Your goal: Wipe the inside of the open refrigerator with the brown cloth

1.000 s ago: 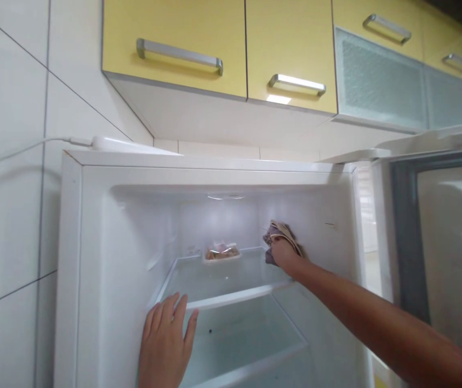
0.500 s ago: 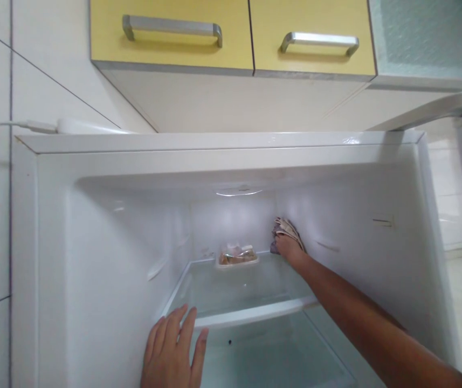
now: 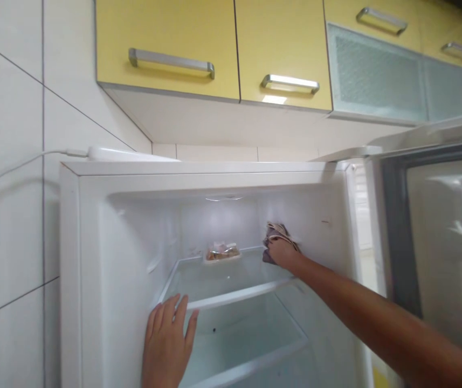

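Deep inside a white fridge (image 3: 210, 168), my right hand (image 3: 283, 253) is closed on a greyish-brown cloth (image 3: 276, 231). The cloth is bunched up at the right wall, just above the upper glass shelf (image 3: 234, 275). My left hand (image 3: 168, 334) is open, its fingers spread, near the left wall and the front edge of that shelf; whether it touches them I cannot tell. A clear packet of brownish food on a white tray (image 3: 222, 252) sits at the back of the upper shelf.
A lower glass shelf (image 3: 247, 334) bears a small dark speck (image 3: 214, 330). The fridge door (image 3: 449, 242) stands open on the right. Yellow cupboards (image 3: 166, 32) hang above, and a white cable (image 3: 24, 159) runs along the tiled wall at left.
My view has tilted up and turned right, bringing in more cupboards and the door. My right hand with the cloth has come slightly forward along the right wall. My left hand stays open.
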Motion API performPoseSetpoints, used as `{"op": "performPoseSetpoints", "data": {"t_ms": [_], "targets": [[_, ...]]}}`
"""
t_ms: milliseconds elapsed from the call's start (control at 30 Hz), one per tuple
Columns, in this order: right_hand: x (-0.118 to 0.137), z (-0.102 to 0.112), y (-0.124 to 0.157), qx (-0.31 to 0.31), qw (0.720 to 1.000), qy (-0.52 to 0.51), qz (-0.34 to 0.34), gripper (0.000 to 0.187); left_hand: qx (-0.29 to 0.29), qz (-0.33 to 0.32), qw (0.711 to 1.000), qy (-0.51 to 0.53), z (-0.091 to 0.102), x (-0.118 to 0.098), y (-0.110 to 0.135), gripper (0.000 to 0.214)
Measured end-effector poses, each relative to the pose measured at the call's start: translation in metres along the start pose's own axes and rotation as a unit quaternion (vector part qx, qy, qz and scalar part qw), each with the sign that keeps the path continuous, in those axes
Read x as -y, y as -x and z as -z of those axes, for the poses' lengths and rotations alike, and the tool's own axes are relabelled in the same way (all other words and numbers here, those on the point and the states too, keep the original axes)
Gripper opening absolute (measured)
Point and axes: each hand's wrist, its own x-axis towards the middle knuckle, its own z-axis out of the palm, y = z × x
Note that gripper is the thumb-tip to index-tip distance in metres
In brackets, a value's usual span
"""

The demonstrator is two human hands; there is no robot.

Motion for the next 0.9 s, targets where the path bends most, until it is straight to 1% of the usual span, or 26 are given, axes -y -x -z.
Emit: {"op": "performPoseSetpoints", "data": {"t_ms": [100, 167, 233, 333, 433, 500, 567, 667, 767, 900], "targets": [[0.0, 0.026, 0.026, 0.052, 0.998, 0.019, 0.007, 0.017, -0.001, 0.006, 1.0, 0.002, 0.003, -0.001, -0.003, 0.036], [-0.001, 0.044, 0.04, 0.058, 0.998, 0.027, -0.001, 0.01, -0.006, 0.008, 1.0, 0.011, 0.005, -0.001, -0.004, 0.036], [-0.003, 0.062, 0.048, 0.052, 0.998, 0.03, -0.016, 0.018, -0.008, 0.011, 1.0, 0.022, 0.006, -0.001, -0.005, 0.036], [-0.012, 0.086, 0.048, 0.03, 0.998, 0.029, -0.049, 0.029, -0.012, 0.008, 1.0, 0.026, 0.008, -0.002, -0.006, 0.036], [-0.025, 0.105, 0.035, -0.004, 0.995, 0.03, -0.098, 0.036, -0.01, 0.004, 1.0, 0.021, 0.009, -0.001, -0.006, 0.036], [-0.033, 0.112, 0.024, -0.03, 0.991, 0.029, -0.129, 0.039, -0.007, 0.005, 1.0, 0.016, 0.008, -0.001, -0.005, 0.036], [-0.037, 0.112, 0.013, -0.057, 0.986, 0.025, -0.157, 0.042, -0.008, 0.005, 1.0, 0.01, 0.006, 0.0, -0.005, 0.036], [-0.038, 0.099, -0.005, -0.096, 0.977, 0.009, -0.19, 0.046, -0.015, -0.001, 1.0, 0.005, 0.002, 0.001, -0.002, 0.037], [-0.036, 0.075, -0.027, -0.128, 0.969, -0.019, -0.208, 0.048, -0.021, -0.012, 1.0, 0.001, 0.0, 0.002, 0.0, 0.036], [-0.038, 0.038, -0.063, -0.172, 0.957, -0.067, -0.222, 0.047, -0.031, -0.031, 0.999, -0.011, -0.002, 0.002, 0.002, 0.036]]}}
